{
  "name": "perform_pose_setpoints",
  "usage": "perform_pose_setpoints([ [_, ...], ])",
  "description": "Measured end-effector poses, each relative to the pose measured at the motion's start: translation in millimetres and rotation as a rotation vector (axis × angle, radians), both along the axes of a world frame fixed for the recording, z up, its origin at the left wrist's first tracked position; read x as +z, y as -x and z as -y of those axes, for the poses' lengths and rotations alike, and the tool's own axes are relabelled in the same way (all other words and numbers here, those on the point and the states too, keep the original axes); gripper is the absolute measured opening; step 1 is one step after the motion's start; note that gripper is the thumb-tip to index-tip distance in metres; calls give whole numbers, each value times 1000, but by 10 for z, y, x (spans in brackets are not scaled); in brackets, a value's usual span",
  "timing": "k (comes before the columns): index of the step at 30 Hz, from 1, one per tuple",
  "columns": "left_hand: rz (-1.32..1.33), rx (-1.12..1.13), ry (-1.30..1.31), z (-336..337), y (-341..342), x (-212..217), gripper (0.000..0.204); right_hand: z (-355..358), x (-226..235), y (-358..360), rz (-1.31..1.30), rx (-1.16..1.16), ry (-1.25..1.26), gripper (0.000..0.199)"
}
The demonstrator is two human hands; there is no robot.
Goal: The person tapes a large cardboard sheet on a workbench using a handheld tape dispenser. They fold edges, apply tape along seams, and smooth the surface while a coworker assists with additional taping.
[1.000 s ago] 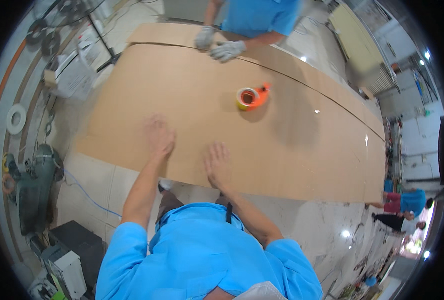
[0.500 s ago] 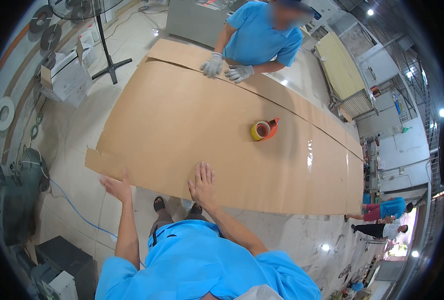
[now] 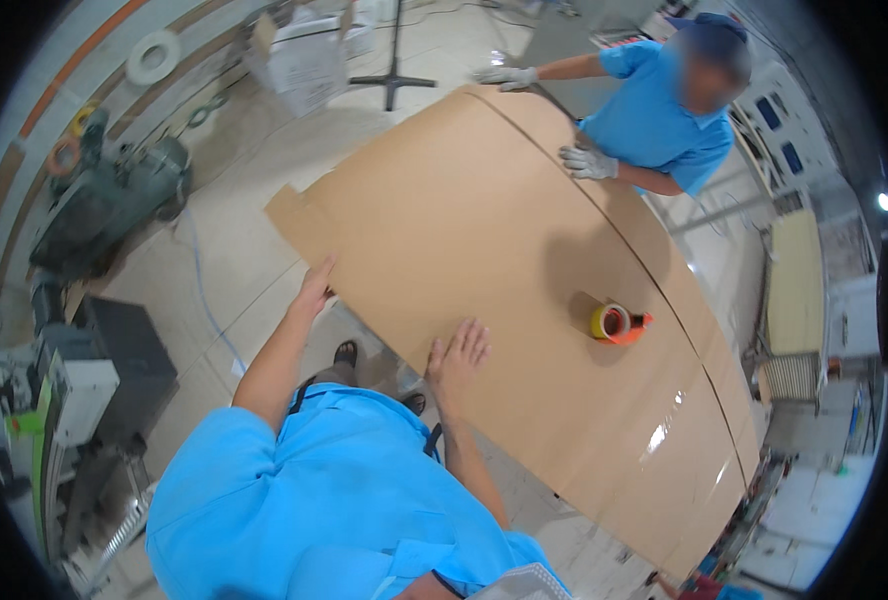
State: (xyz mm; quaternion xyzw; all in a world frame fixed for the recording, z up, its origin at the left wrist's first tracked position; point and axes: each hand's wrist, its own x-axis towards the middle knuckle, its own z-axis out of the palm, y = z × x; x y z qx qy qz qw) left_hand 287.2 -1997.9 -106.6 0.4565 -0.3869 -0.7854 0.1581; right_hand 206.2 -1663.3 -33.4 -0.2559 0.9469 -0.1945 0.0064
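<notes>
Pale floor bordering cardboard, left hand at near edge, grip unclear, right hand flat on top, grip apart

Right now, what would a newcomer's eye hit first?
Probably the big cardboard, spread across the middle of the view. Next, the bright orange-and-yellow tape lying on it, right of centre. Then the co-worker in blue at its far side, upper right.

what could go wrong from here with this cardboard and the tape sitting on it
The orange tape dispenser sits on the cardboard with no hand on it, so it might slide if the cardboard tilts. The bare left hand is at the cardboard's edge, which could scrape it.
</notes>
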Motion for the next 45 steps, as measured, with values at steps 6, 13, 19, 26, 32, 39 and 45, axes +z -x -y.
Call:
perform_pose_setpoints([
  [6, 71, 180, 24, 392, 149, 68, 60, 199, 106, 62, -1, 96, -129, 71],
  [13, -16, 124, -155, 658, 60, 266, 61, 1544, 120, 165, 4, 368, -155, 71],
  [19, -387, -131, -403, 938, -367, 81, 68, 2745, 123, 159, 52, 555, -177, 69],
  [26, -515, -148, -526, 888, -491, -367, 84, 2914, 29, 290, 36, 557, -39, 57],
  [32, -576, -369, -76, 1779, -371, -489, 82, 2861, 66, 300, 29, 564, -14, 55],
  [39, -426, -1010, 437, 2511, -182, -258, 32, 2843, 127, 298, 68, 534, -63, 59],
  [45, -565, -904, 254, 2344, -121, -390, 21, 2937, 173, 256, 57, 507, -90, 61],
])
